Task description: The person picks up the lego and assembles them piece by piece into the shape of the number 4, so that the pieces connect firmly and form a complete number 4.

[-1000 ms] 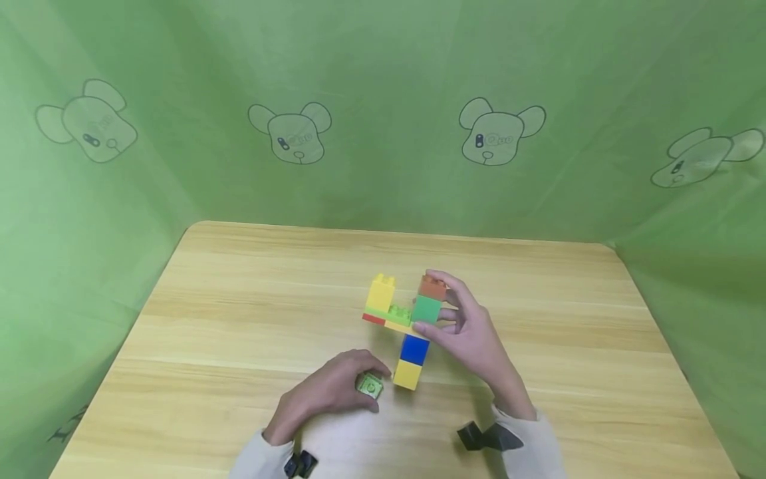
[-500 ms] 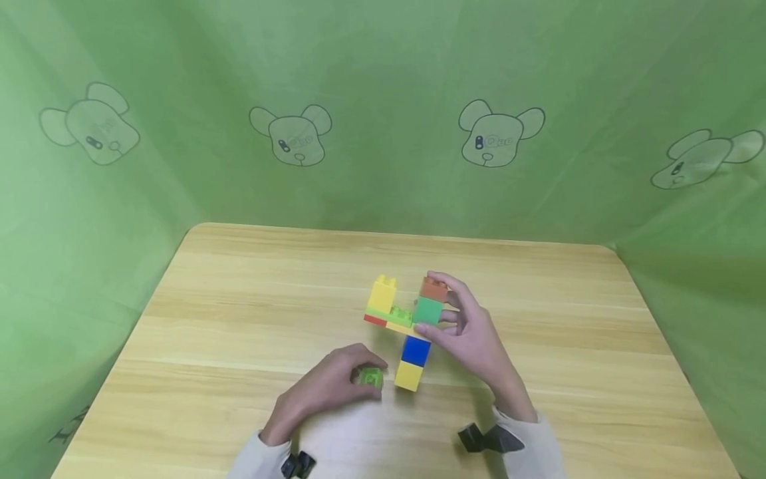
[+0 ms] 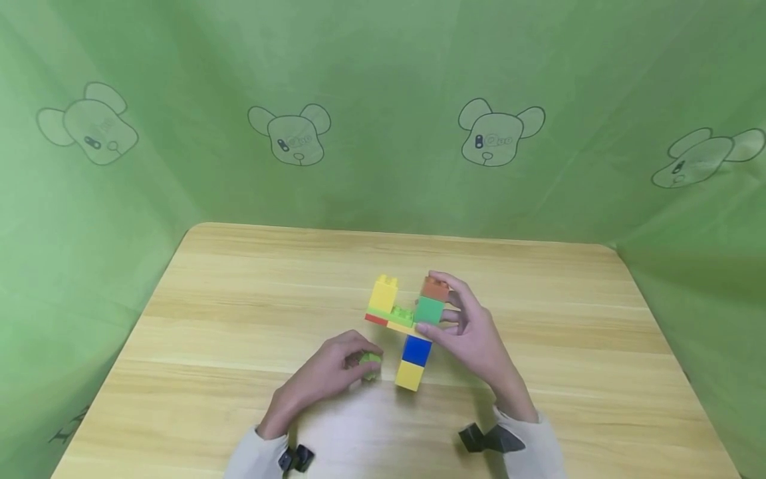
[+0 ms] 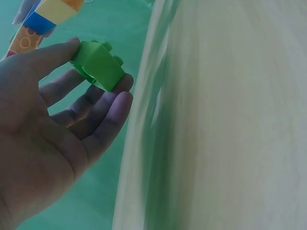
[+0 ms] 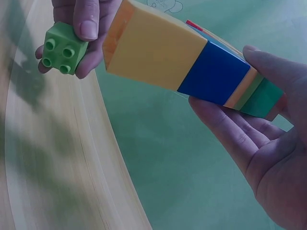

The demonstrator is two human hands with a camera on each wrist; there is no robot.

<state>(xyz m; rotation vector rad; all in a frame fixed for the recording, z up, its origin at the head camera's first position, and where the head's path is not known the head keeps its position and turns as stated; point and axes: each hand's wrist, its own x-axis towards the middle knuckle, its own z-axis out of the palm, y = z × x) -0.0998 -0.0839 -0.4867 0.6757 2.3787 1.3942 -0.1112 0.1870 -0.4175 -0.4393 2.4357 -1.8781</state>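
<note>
My left hand pinches a light green toy building brick between thumb and fingers. Its studs face the camera in the right wrist view. To the right, my right hand grips a built structure of joined bricks by its green brick and brown top brick. A blue brick and a yellow brick form its lower column. Left of the green brick, a tall yellow brick stands on thin light green and red pieces. A narrow gap separates the held brick from the structure.
Beneath both hands spreads a wood-grain table. A green curtain with bear-head outlines hangs around its back and sides. Black devices sit at both wrists by the pale sleeves.
My left hand has moved slightly up and away from me, turning the light green brick so that its hollow underside no longer faces the head camera. The right hand and structure stay nearly still.
</note>
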